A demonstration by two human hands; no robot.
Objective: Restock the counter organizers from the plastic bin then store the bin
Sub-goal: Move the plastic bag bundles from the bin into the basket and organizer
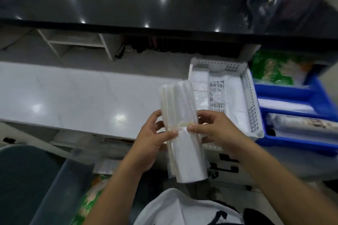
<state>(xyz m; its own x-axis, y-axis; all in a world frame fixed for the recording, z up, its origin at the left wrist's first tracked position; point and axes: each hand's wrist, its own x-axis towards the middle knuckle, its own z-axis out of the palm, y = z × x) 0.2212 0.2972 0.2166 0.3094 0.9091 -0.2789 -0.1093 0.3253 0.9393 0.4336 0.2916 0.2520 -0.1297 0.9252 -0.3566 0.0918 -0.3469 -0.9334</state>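
You're pinching the bag bundle (180, 124) w/ both hands (155, 139) (217, 129) just left of the white basket (253, 107); keep it tight & slide it in flat

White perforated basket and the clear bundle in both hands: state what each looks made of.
White perforated basket: likely rigid moulded plastic, matte, with punched slot rows. Clear bundle: apparently thin glossy plastic film, translucent, folded in layers, gripped by left hand and right hand.

Bundle of clear plastic bags (182, 124), rolled/folded long, stood near-upright at frame centre, a thin band round its middle. White perforated organizer tray (251, 100) sat centre-right w/ white bags inside. Blue organizer (292, 93) just right of it, far right edge. Translucent bin (60, 184) lower left.
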